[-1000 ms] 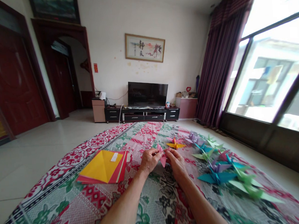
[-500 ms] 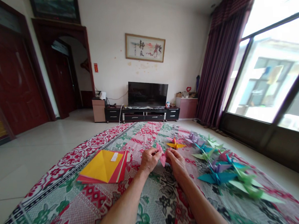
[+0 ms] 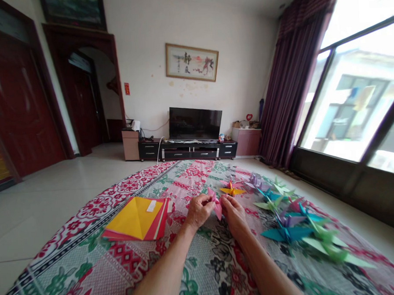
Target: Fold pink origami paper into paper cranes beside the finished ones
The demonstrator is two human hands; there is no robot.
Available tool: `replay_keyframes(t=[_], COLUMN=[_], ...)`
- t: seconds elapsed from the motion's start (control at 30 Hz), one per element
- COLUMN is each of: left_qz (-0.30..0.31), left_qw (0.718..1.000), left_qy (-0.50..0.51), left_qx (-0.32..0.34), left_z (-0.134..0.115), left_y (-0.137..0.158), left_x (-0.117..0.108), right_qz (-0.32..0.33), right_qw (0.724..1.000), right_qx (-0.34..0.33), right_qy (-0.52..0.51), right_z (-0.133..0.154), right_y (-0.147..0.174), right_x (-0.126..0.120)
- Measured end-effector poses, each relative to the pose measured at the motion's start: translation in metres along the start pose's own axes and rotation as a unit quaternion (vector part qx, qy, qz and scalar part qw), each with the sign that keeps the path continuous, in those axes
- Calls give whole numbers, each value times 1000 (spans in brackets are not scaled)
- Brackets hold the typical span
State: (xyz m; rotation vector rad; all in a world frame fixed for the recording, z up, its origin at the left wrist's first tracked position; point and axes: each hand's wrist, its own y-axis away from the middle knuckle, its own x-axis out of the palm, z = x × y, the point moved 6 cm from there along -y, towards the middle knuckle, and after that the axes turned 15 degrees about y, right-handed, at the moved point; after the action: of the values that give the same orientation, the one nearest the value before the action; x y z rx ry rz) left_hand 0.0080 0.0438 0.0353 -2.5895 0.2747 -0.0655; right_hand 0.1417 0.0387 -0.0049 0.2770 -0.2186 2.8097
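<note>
Between my hands is a pink paper crane (image 3: pixel 217 208), held above the patterned tablecloth with its pointed wings spread toward and away from me. My left hand (image 3: pixel 199 210) pinches its left side between thumb and fingers. On the opposite side, my right hand (image 3: pixel 234 211) has its fingertips closed on the crane, partly hiding that end. Just beyond my right hand sits a yellow-orange paper crane (image 3: pixel 231 189). To the left of my hands lies a stack of square paper (image 3: pixel 134 219), yellow on top with red sheets beneath.
Several folded cranes cover the right side of the table, among them a blue crane (image 3: pixel 285 234) and a green crane (image 3: pixel 334 246). A small white label (image 3: pixel 151 206) lies on the paper stack. Past the table's far edge stands a television (image 3: pixel 195 123) on a low cabinet.
The pink crane has turned slightly and shifted a little to the right, showing more of its wings. Both hands keep their pinch on it.
</note>
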Motion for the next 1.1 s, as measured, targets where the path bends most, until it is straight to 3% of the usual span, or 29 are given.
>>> replay_keyframes(t=[0.43,0.7,1.1], left_qz=[-35,-81,-88], left_qw=[998,996,994], left_qy=[-35,5,64], left_qx=[28,38,-29], left_z=[10,-1,12], left_y=[-3,-5,-5], left_x=[-5,-9,-10], right_qz=[16,11,21], right_qw=[987,983,987], right_qx=[-43,-55,-38], right_qy=[153,174,153], right_z=[17,18,18], right_y=[8,10,12], right_x=[9,9,11])
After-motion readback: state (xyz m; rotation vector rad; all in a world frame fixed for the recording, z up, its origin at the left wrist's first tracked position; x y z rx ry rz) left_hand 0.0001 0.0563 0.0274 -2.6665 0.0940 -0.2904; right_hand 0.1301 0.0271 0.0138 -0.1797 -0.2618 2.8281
